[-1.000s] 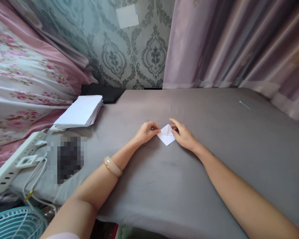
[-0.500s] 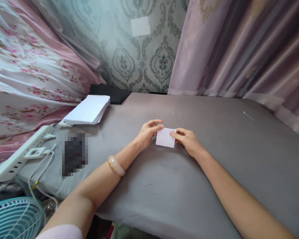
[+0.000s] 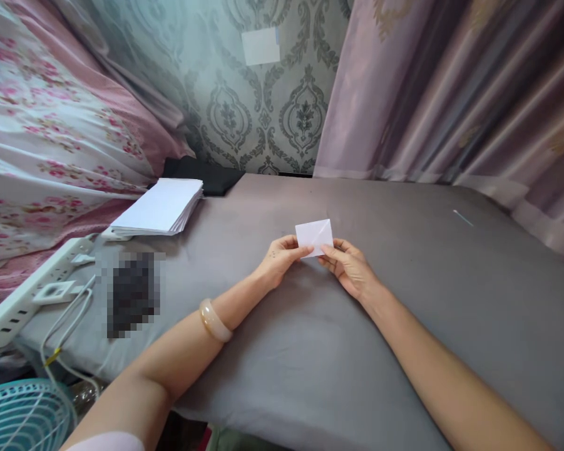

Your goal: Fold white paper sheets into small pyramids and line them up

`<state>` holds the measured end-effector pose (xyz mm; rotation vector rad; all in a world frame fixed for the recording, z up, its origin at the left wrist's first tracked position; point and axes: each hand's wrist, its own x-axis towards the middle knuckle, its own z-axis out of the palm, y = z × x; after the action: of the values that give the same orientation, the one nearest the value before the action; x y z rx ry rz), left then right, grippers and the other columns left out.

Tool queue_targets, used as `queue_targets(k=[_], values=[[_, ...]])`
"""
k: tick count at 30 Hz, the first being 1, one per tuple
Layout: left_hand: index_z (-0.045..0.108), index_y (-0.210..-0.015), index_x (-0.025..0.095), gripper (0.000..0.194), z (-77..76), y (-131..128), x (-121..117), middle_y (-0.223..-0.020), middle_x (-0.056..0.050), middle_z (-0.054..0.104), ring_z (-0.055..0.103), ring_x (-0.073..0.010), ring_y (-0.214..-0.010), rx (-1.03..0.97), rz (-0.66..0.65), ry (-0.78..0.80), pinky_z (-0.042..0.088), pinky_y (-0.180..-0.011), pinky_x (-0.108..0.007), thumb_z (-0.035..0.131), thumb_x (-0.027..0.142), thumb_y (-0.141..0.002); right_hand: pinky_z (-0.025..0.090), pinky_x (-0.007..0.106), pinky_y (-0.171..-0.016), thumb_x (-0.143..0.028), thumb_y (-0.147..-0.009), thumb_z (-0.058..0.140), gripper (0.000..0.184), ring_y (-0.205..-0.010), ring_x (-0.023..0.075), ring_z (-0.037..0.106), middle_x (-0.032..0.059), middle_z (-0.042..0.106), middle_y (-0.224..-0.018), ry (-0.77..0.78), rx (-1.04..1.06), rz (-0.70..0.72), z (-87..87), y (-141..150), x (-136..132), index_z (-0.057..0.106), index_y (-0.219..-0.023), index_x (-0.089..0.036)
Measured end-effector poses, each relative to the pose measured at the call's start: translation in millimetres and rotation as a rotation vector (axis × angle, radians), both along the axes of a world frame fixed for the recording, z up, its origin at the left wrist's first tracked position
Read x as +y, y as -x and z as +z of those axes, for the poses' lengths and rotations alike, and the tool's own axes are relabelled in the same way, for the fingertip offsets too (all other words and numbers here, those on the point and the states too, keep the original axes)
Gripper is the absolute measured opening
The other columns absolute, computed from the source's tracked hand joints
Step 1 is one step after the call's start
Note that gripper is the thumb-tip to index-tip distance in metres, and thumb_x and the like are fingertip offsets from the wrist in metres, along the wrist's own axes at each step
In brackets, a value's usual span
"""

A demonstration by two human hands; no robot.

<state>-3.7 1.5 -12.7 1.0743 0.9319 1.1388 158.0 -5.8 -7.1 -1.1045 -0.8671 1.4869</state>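
Note:
A small folded square of white paper [image 3: 315, 234] is held up between my two hands, above the grey sheet [image 3: 272, 332]. A diagonal crease runs across its face. My left hand [image 3: 284, 255] pinches the lower left corner, thumb in front and fingers behind. At the lower right, my right hand [image 3: 350, 263] grips the paper the same way, some of its fingers showing below the edge. The fingers behind the paper are partly hidden. A pale bangle [image 3: 215, 321] circles my left forearm.
A stack of white paper [image 3: 157, 207] lies at the left, by a black flat item [image 3: 216, 176]. Nearer are a white power strip [image 3: 32, 294] with cables, a pixelated dark patch [image 3: 134, 294] and a blue fan [image 3: 23, 413]. A thin stick [image 3: 463, 217] lies far right.
The paper has been turned and raised a little, so its creased face now shows. My left thumb has moved from the top edge to the lower left corner. The view has shifted slightly.

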Motion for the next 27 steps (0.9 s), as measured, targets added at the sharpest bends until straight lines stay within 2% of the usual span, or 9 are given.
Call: queue_targets(k=[3, 6, 8, 11, 13, 18, 21, 24, 27], values=[[0.067, -0.085, 0.014, 0.025, 0.6, 2.9, 0.8, -0.083, -0.005, 0.069, 0.059, -0.0148, -0.075, 0.173, 0.05, -0.165, 0.043, -0.073, -0.028, 0.072, 0.034, -0.072, 0.053, 0.037, -0.082, -0.037, -0.061, 0.08, 0.038, -0.086, 0.019, 0.066, 0.0049, 0.069, -0.091, -0.125, -0.159, 0.004, -5.3, -4.2, 3.6, 0.057, -0.086, -0.021], [0.067, -0.082, 0.016, 0.015, 1.2, 10.1, 2.5, -0.078, -0.004, 0.065, 0.055, -0.0148, -0.074, 0.565, 0.16, -0.505, 0.043, -0.073, -0.029, 0.062, 0.031, -0.081, 0.05, 0.04, -0.087, -0.036, -0.066, 0.076, 0.045, -0.098, 0.0214, 0.062, 0.008, 0.066, -0.105, -0.437, -0.489, -0.083, -8.4, -12.0, 8.1, 0.057, -0.104, -0.022], [0.066, -0.085, 0.018, 0.015, 1.7, 16.1, 3.4, -0.084, -0.006, 0.065, 0.055, -0.0166, -0.08, 0.828, 0.188, -0.754, 0.042, -0.077, -0.031, 0.054, 0.027, -0.086, 0.047, 0.041, -0.09, -0.031, -0.073, 0.071, 0.042, -0.103, 0.0224, 0.059, 0.0082, 0.064, -0.11, -0.673, -0.765, -0.141, -8.1, -17.6, 9.1, 0.058, -0.112, -0.023], [0.065, -0.094, 0.019, 0.022, 2.9, 23.1, 3.5, -0.097, -0.009, 0.067, 0.055, -0.0193, -0.089, 1.13, 0.118, -1.016, 0.04, -0.081, -0.035, 0.043, 0.023, -0.092, 0.042, 0.04, -0.092, -0.024, -0.084, 0.059, 0.021, -0.102, 0.0228, 0.056, 0.0071, 0.064, -0.105, -0.896, -1.107, -0.132, -5.6, -23.4, 6.1, 0.065, -0.104, -0.025], [0.064, -0.097, 0.019, 0.026, 3.7, 25.1, 3.2, -0.099, -0.01, 0.066, 0.054, -0.0203, -0.09, 1.263, 0.065, -1.1, 0.038, -0.079, -0.035, 0.039, 0.024, -0.094, 0.041, 0.039, -0.088, -0.02, -0.089, 0.05, 0.02, -0.098, 0.0231, 0.055, 0.0069, 0.065, -0.101, -0.953, -1.275, -0.082, -3.9, -24.5, 2.0, 0.068, -0.097, -0.024], [0.063, -0.096, 0.017, 0.031, 3.8, 23.7, 3.0, -0.097, -0.012, 0.065, 0.053, -0.022, -0.089, 1.393, -0.026, -1.132, 0.036, -0.078, -0.037, 0.032, 0.024, -0.097, 0.038, 0.038, -0.082, -0.018, -0.094, 0.039, 0.031, -0.094, 0.0242, 0.053, 0.0095, 0.066, -0.101, -0.985, -1.527, 0.022, -2.4, -22.1, -6.6, 0.069, -0.099, -0.021], [0.063, -0.095, 0.015, 0.03, 0.7, 23.1, 2.3, -0.096, -0.012, 0.064, 0.053, -0.0235, -0.089, 1.442, -0.119, -1.088, 0.037, -0.078, -0.037, 0.034, 0.021, -0.096, 0.038, 0.038, -0.078, -0.017, -0.095, 0.037, 0.032, -0.09, 0.0242, 0.054, 0.0106, 0.067, -0.097, -0.967, -1.602, 0.148, -4.6, -21.3, -9.2, 0.069, -0.097, -0.019], [0.065, -0.096, 0.015, 0.026, -5.0, 24.9, 0.4, -0.096, -0.012, 0.064, 0.055, -0.023, -0.09, 1.382, -0.18, -0.961, 0.041, -0.079, -0.036, 0.039, 0.019, -0.093, 0.04, 0.037, -0.077, -0.017, -0.095, 0.037, 0.031, -0.09, 0.0232, 0.056, 0.0104, 0.066, -0.097, -0.906, -1.576, 0.251, -8.4, -22.6, -10.2, 0.069, -0.097, -0.019], [0.067, -0.092, 0.017, 0.019, -9.6, 28.5, -1.5, -0.095, -0.009, 0.064, 0.056, -0.0211, -0.09, 1.223, -0.112, -0.768, 0.044, -0.08, -0.033, 0.049, 0.021, -0.09, 0.043, 0.036, -0.08, -0.023, -0.094, 0.044, 0.025, -0.093, 0.0222, 0.058, 0.0087, 0.065, -0.101, -0.812, -1.436, 0.254, -11.5, -25.2, -8.3, 0.069, -0.098, -0.021]])
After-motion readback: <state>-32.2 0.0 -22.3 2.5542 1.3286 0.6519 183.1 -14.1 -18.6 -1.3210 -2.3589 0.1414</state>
